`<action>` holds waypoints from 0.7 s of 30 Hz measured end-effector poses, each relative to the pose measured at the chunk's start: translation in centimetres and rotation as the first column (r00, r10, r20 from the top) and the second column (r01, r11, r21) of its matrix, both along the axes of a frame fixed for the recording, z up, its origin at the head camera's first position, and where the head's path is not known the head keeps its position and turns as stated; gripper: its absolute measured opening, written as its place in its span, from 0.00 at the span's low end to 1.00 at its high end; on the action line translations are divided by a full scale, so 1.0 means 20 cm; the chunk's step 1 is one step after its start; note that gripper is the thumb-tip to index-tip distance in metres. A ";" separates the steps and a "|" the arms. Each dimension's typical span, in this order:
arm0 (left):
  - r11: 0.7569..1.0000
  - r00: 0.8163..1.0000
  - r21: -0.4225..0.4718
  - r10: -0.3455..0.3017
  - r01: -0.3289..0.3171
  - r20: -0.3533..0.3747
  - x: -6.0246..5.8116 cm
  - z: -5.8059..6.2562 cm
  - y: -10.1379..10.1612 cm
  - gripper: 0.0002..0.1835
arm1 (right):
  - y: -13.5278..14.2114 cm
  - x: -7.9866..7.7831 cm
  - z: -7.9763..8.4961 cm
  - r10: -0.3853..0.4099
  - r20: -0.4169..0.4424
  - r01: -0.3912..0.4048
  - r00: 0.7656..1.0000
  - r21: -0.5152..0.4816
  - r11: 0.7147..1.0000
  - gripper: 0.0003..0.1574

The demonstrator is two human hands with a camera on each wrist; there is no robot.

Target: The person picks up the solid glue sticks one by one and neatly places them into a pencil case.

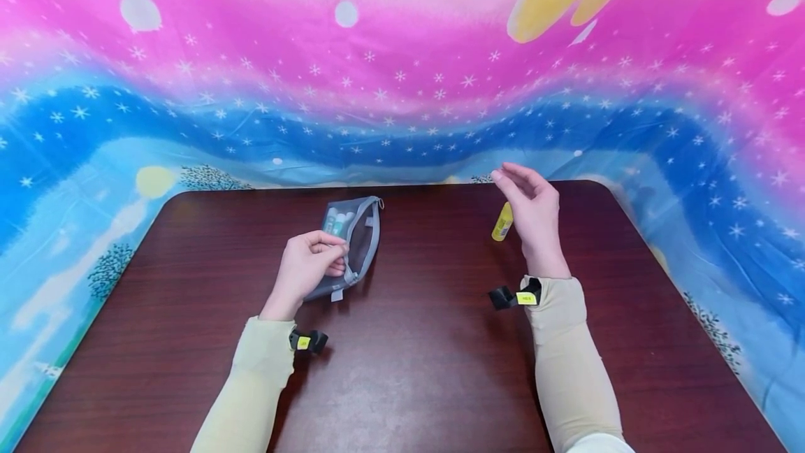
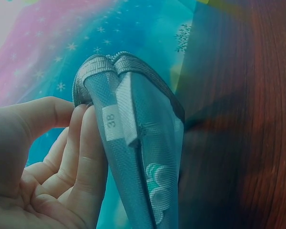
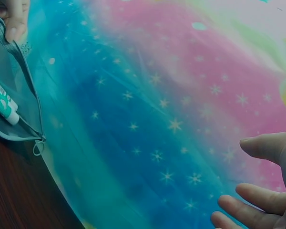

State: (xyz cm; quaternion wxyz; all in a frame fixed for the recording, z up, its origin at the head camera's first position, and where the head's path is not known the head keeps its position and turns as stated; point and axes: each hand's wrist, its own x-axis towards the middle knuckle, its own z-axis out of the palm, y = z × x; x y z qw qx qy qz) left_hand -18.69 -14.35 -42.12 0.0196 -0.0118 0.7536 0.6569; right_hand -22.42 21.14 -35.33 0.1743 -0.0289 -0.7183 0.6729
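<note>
My left hand pinches the rim of a grey mesh zipper pouch between thumb and fingers. The pouch's mouth gapes toward the right, and a small tag hangs from its near end. Through the mesh show several white-and-green tubes, one with a white cap in the right wrist view. A label reading "38" is on the pouch's side. My right hand is raised with nothing in it, thumb and fingers apart. Just left of and beyond it is a yellow cylinder with a printed label, partly hidden by the hand.
The dark red-brown wooden table has rounded far corners. A pink and blue patterned cloth hangs behind and along both sides. Each wrist carries a black camera mount with a yellow label.
</note>
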 end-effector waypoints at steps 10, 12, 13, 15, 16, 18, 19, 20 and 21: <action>1.000 1.000 0.005 0.002 -0.002 0.000 0.00 0.01 0.00 0.12 | 0.05 0.00 0.01 -0.017 0.022 0.019 1.000 -0.072 0.997 0.29; 1.000 1.000 0.004 0.003 -0.003 0.002 0.00 0.01 0.00 0.12 | 0.06 0.00 0.00 -0.017 0.033 0.019 0.999 -0.076 0.997 0.29; 1.000 1.000 0.003 0.003 -0.003 0.002 0.00 0.01 0.00 0.12 | 0.07 0.00 0.00 -0.017 0.038 0.020 0.999 -0.078 0.997 0.30; 1.000 1.000 0.001 0.003 -0.003 0.003 0.01 0.01 0.00 0.12 | 0.08 -0.01 -0.01 -0.018 0.044 0.021 0.999 -0.083 0.996 0.30; 1.000 1.000 0.001 0.003 -0.003 0.003 0.00 0.01 0.00 0.12 | 0.08 -0.01 -0.01 -0.020 0.050 0.024 0.999 -0.084 0.996 0.31; 1.000 1.000 0.000 0.004 -0.004 0.002 0.00 0.00 0.00 0.12 | 0.09 -0.02 -0.02 -0.027 0.061 0.032 0.998 -0.084 0.996 0.31; 1.000 1.000 0.000 0.004 -0.004 0.001 0.00 0.00 0.00 0.12 | 0.10 -0.02 -0.02 -0.031 0.068 0.036 0.997 -0.085 0.996 0.31; 1.000 1.000 0.000 0.006 -0.006 0.001 0.00 0.00 0.00 0.11 | 0.10 -0.03 -0.03 -0.034 0.077 0.040 0.996 -0.084 0.996 0.31; 1.000 1.000 -0.001 0.006 -0.006 0.001 0.00 0.00 0.00 0.11 | 0.11 -0.03 -0.04 -0.037 0.088 0.044 0.995 -0.078 0.996 0.32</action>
